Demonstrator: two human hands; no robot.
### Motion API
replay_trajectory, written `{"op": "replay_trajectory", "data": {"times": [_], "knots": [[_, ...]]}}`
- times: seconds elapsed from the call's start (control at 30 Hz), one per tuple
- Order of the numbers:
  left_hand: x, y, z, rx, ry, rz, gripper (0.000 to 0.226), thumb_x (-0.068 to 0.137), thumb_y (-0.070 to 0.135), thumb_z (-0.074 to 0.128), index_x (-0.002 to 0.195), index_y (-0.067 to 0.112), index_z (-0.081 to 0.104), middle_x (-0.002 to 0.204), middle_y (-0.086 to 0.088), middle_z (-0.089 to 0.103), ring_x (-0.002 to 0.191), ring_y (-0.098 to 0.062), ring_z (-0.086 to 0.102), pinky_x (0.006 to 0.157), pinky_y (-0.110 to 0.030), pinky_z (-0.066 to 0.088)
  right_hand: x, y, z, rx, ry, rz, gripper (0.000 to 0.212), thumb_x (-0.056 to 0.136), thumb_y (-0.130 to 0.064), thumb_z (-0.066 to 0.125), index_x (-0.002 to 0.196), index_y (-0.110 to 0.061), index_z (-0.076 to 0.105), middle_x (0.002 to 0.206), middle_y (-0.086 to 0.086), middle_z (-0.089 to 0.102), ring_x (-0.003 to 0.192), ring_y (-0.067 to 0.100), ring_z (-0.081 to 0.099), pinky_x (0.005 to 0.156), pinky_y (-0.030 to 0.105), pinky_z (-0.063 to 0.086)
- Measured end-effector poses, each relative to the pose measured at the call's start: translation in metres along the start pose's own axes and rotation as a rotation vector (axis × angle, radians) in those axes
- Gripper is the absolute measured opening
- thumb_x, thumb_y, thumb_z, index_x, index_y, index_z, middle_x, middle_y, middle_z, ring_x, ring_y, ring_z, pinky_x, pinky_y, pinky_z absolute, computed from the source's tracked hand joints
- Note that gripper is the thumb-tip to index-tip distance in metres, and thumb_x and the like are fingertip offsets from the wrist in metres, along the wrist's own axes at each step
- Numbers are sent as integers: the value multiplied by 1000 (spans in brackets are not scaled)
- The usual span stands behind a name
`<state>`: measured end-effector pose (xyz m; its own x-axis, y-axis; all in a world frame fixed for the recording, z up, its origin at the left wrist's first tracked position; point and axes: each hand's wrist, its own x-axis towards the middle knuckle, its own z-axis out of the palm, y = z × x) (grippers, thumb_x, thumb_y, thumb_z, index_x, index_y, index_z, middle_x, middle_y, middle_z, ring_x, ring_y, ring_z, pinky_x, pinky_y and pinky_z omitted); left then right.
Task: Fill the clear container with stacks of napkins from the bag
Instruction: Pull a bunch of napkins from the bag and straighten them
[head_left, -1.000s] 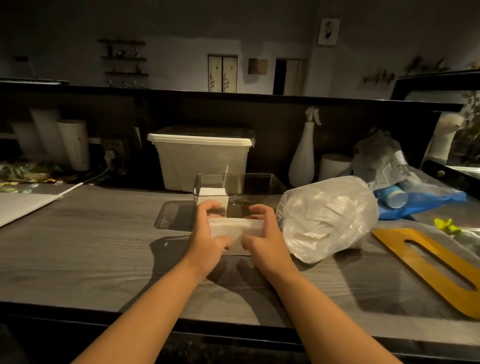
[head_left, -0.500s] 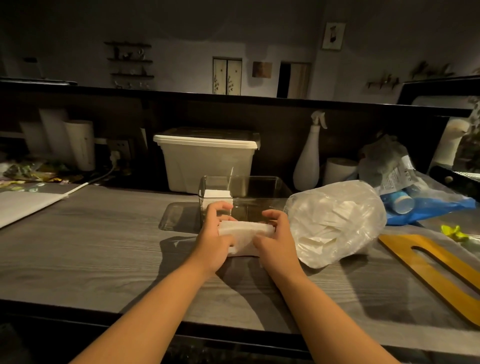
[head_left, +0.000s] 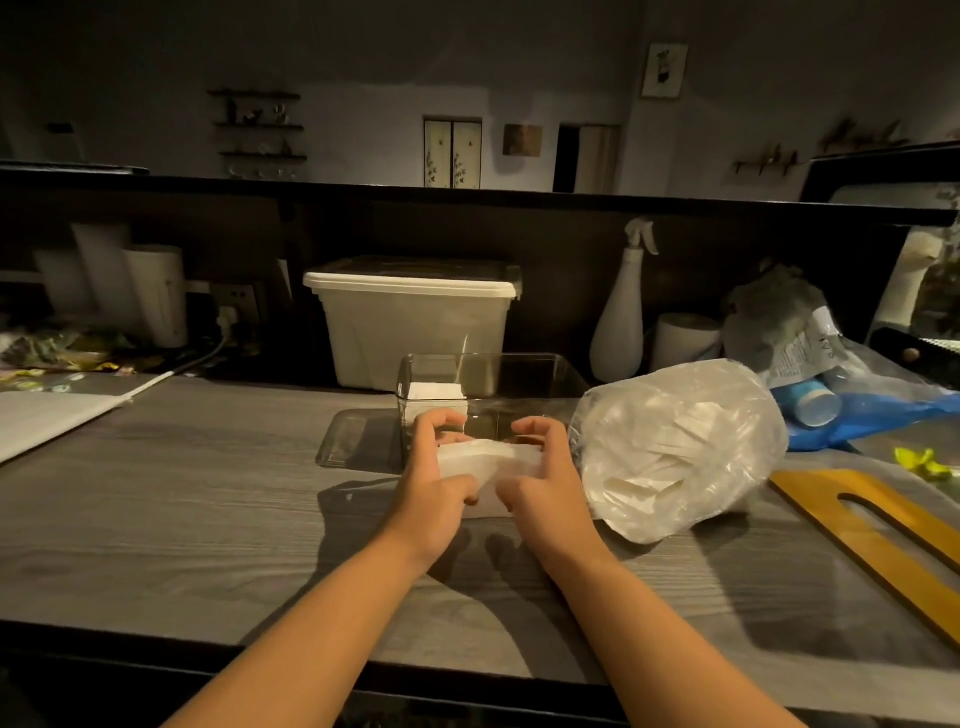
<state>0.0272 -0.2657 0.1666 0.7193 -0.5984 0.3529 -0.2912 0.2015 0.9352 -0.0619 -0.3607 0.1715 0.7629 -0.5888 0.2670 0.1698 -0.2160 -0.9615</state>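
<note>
At the middle of the grey wood-grain surface (head_left: 208, 493), right against the near wall of the clear container (head_left: 519, 359), a white stack of napkins (head_left: 485, 460) is held between both hands. The left hand (head_left: 431, 488) has its grip curled round the stack's left end, thumb on the near side and fingers hooked over the far edge. The right hand (head_left: 545, 483) has its grip curled round the right end in the same way, so the stack is pinched from both sides. The stack sits low, below the container's rim; whether its underside touches the surface cannot be told. Inside the container, a second pile of napkins (head_left: 435, 391) stands in the far left corner. A flat clear lid (head_left: 353, 439) lies beside the container's left wall. Just to the right of the right hand the bag (head_left: 675, 447) lies on its side, its clear plastic bulging with loose white napkins. Behind the container, against the dark back panel, stands a white lidded bin (head_left: 410, 322). To the right of that bin are a white spray bottle (head_left: 618, 322) and a paper roll (head_left: 683, 338). Farther right a blue plastic bag (head_left: 878, 415) lies crumpled. A yellow wooden board (head_left: 883, 530) with a long slot lies at the surface's right edge.
</note>
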Motion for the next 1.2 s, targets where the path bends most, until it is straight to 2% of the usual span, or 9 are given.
{"op": "replay_trajectory", "data": {"times": [0.07,0.2,0.33,0.47,0.67,0.8,0.97,1.1,1.2], "knots": [[1,2,-3,-48,11,-21,64,66,-15,52,116,25,46,111,-11,51,96,-21,53,64,-18,49,-1,-2,0,23,7,2,62,70,12,56,114,-30,48,114,2,52,100,22,58,81,39,58],[-1,2,-6,-33,23,-80,69,49,3,46,112,29,46,112,-11,50,96,-21,51,68,-24,46,-5,-2,-5,28,27,44,59,74,16,52,118,-24,47,109,1,50,92,19,55,58,15,49],[0,3,-4,-1,-31,-75,68,59,-6,51,117,29,42,108,-5,44,92,-18,48,62,-18,47,-5,-4,-2,46,23,40,60,75,17,51,117,-25,47,112,1,51,97,21,56,64,21,53],[2,1,-5,46,4,-71,70,72,-26,41,118,26,41,108,-7,45,91,-17,47,63,-14,45,-2,-2,-4,-1,59,36,51,79,12,53,115,-24,50,112,0,52,95,18,55,56,13,47],[2,0,-7,-23,73,-47,58,81,-13,47,112,36,44,115,-7,49,102,-24,49,82,-35,46,-4,-6,-6,34,49,21,46,81,12,51,113,-22,52,109,-2,52,93,14,54,60,14,48],[-1,3,-5,49,4,-93,65,54,8,48,116,29,44,112,-2,47,99,-15,45,81,-29,38,-5,-6,-2,-13,-37,33,59,72,14,53,117,-24,50,109,4,54,87,15,55,64,21,49],[4,-4,-10,-30,58,-125,65,73,-23,41,109,31,48,109,-12,50,91,-21,46,68,-27,41,-2,-5,-6,75,31,65,54,73,8,55,116,-23,50,109,8,53,84,17,53,54,13,46],[2,-4,-7,33,63,-84,57,80,-21,44,113,25,48,116,-13,51,100,-25,51,74,-24,47,-4,-2,-13,31,110,48,43,87,12,51,112,-23,54,109,0,57,93,13,57,58,10,48],[1,-1,-5,33,80,-57,52,79,-18,49,113,22,47,110,-5,48,100,-20,48,75,-24,45,-6,-4,-12,29,98,34,49,86,14,49,118,-23,52,113,-3,57,97,9,57,62,10,50]]}}
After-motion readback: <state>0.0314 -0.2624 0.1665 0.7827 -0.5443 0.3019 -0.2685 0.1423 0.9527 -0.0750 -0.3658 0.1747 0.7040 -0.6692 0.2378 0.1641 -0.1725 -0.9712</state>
